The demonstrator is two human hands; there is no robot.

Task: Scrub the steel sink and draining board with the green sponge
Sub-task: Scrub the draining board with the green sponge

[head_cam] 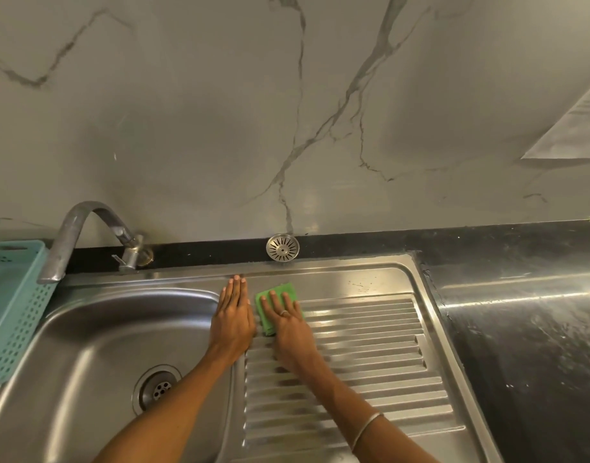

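A steel sink point(96, 332) with a round drain fills the lower left, and its ribbed draining board point(363, 355) lies to the right. The green sponge point(281, 290) lies flat at the board's far left corner. My right hand point(286, 324) presses down on the sponge with straight fingers, covering its near half. My left hand point(232, 317) rests flat, fingers straight, on the steel strip between the bowl and the board, just left of the sponge.
A curved steel tap point(83, 235) reaches over the bowl's far left. A teal perforated basket point(9, 295) stands at the left edge. A loose steel strainer point(282, 247) leans against the marble wall. Black wet counter point(520, 312) lies to the right.
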